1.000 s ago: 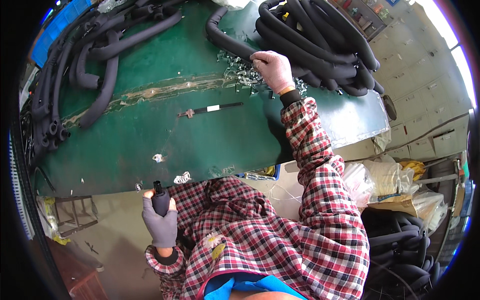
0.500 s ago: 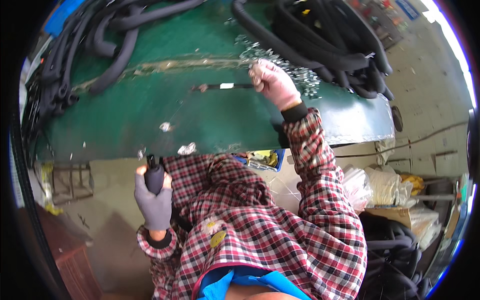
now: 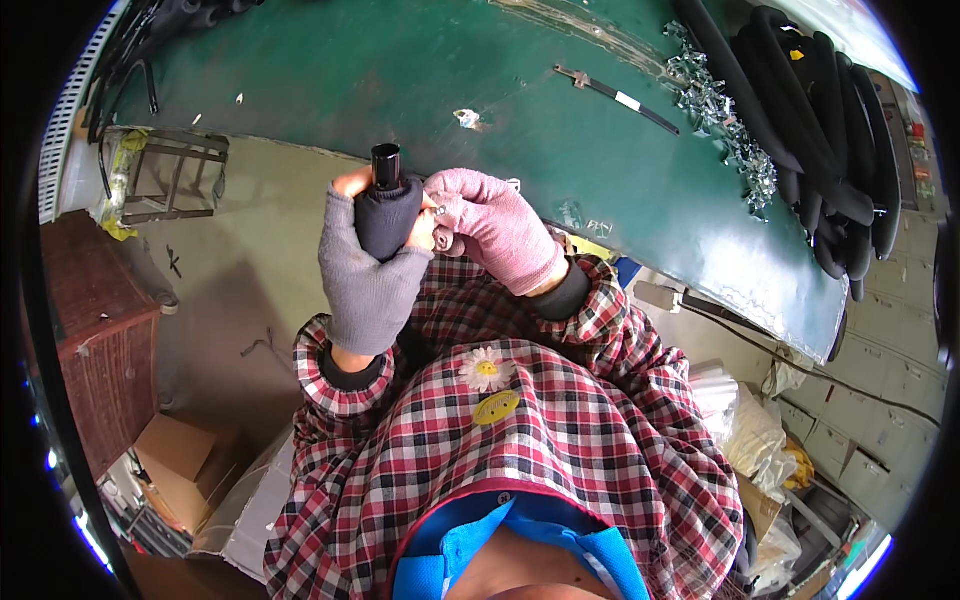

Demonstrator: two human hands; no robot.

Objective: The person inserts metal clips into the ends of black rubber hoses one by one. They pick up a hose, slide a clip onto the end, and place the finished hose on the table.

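Observation:
My left hand [image 3: 368,285], in a grey fingerless glove, is wrapped round a black foam-covered tube [image 3: 385,222]. A glossy black pipe end [image 3: 386,168] sticks up out of the foam. Close against its right side is my right hand [image 3: 505,232], in a pink glove, with thumb and finger pinched on a small shiny metal piece [image 3: 439,210]. The fingers hide most of that piece, so its exact shape cannot be made out. Both hands are in front of my chest, just off the near edge of the green table [image 3: 330,75].
A heap of small metal clips [image 3: 725,125] lies on the table's right side, beside a bundle of black foam tubes [image 3: 815,130]. A dark strip with a white label [image 3: 625,100] lies left of the heap. A wooden cabinet [image 3: 110,340] and cardboard box [image 3: 185,460] stand at left.
My right hand has come back from the metal heap to the tube in my left hand. The left hand has raised the tube, and the view has shifted left.

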